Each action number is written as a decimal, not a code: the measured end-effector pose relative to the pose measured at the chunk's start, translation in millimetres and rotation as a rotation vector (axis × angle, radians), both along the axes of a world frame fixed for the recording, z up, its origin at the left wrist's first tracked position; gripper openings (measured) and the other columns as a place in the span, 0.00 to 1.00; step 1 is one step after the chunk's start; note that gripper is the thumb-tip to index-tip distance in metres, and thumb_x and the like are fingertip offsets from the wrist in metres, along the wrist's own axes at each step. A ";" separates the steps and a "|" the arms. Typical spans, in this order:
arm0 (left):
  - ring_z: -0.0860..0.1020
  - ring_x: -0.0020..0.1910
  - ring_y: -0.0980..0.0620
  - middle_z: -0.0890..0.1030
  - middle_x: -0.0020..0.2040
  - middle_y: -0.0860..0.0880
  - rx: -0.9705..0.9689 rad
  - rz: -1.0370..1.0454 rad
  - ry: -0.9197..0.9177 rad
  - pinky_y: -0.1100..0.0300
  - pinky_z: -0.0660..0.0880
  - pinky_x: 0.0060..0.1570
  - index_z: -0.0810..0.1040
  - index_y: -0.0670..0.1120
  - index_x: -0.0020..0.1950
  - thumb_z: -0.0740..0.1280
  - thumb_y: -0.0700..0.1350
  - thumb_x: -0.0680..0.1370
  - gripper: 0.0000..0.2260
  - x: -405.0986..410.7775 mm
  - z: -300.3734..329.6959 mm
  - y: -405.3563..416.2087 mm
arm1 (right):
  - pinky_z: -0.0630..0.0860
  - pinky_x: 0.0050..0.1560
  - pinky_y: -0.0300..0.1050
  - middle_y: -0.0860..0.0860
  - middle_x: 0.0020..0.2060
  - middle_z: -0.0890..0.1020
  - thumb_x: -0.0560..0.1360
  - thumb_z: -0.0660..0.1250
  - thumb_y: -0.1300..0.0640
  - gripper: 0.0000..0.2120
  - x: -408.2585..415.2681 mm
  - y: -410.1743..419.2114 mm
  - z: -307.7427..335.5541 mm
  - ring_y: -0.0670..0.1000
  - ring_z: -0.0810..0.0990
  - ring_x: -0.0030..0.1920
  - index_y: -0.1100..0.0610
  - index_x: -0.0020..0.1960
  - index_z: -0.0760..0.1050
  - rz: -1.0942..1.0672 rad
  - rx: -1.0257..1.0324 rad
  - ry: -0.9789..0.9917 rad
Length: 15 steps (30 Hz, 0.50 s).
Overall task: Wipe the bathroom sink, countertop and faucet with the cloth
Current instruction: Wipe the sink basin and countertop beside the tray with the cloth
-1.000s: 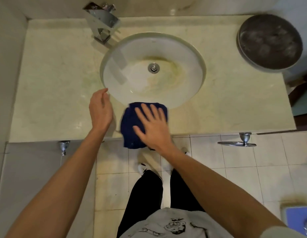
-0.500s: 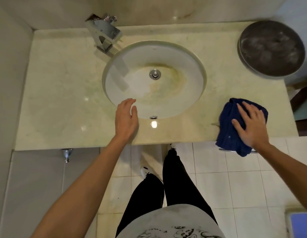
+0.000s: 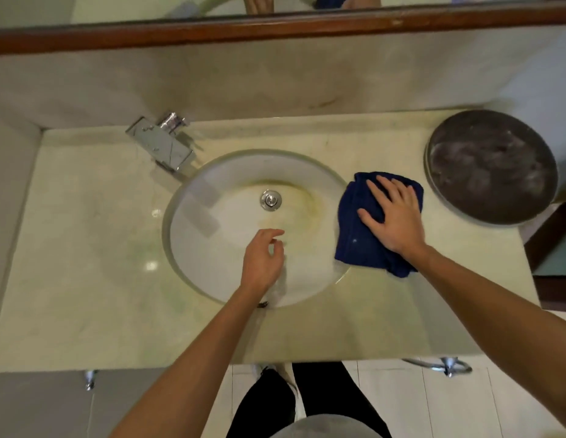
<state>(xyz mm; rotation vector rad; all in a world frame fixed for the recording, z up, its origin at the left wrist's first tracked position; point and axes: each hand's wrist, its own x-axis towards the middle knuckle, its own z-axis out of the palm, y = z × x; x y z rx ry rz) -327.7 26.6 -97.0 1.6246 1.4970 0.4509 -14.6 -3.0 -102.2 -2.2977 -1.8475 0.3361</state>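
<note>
1. Head view, live: right hand (image 3: 394, 216) flat on the blue cloth (image 3: 364, 245), fingers straight and spread, pressing it onto the worktop (image 3: 85, 279) right at the sink's (image 3: 212, 248) right rim, near edge of the cloth spilling over the lip.
2. Left hand (image 3: 262, 260) hovering over the basin, fingers loosely curled, holding nothing.
3. Step in hand, by the look of it: wiping the strip of worktop between basin and the round dark tray (image 3: 492, 165).
4. Worth keeping the palm flat and the pressure even, so the folded cloth slides as one pad and doesn't bunch.
5. Overlapping strokes along the rim curve, then out toward the tray without nudging it.
6. Yellowish staining around the drain (image 3: 271, 200) looking like it needs firmer rubbing later.
7. Chrome faucet (image 3: 161, 147) at back left not yet under the cloth; best left for a clean fold.
</note>
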 end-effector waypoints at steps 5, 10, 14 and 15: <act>0.80 0.48 0.65 0.83 0.57 0.52 -0.123 0.138 -0.130 0.78 0.70 0.47 0.82 0.44 0.63 0.63 0.39 0.83 0.11 34.7 3.7 30.7 | 0.50 0.80 0.60 0.50 0.79 0.64 0.80 0.59 0.33 0.34 4.7 89.1 -2.1 0.58 0.60 0.79 0.47 0.81 0.61 0.181 -0.002 -0.013; 0.81 0.46 0.66 0.83 0.54 0.56 -0.150 0.237 -0.174 0.74 0.72 0.47 0.83 0.47 0.61 0.63 0.39 0.84 0.11 44.5 -0.8 45.2 | 0.53 0.79 0.61 0.51 0.79 0.65 0.81 0.57 0.39 0.32 -23.7 164.8 -7.6 0.60 0.62 0.78 0.48 0.81 0.60 0.422 0.025 -0.036; 0.83 0.50 0.55 0.83 0.53 0.56 -0.170 0.341 -0.186 0.75 0.73 0.46 0.82 0.49 0.60 0.63 0.39 0.84 0.11 31.5 -6.1 52.8 | 0.58 0.78 0.61 0.52 0.77 0.68 0.80 0.64 0.45 0.32 -83.3 228.3 -12.0 0.60 0.66 0.75 0.50 0.81 0.61 0.643 0.090 -0.096; 0.83 0.51 0.53 0.83 0.53 0.56 -0.166 0.373 -0.187 0.75 0.74 0.46 0.82 0.48 0.60 0.63 0.39 0.84 0.11 27.0 -5.9 55.1 | 0.59 0.77 0.61 0.52 0.76 0.70 0.80 0.65 0.45 0.32 -97.5 239.9 -11.8 0.60 0.67 0.75 0.50 0.80 0.62 0.679 0.092 -0.113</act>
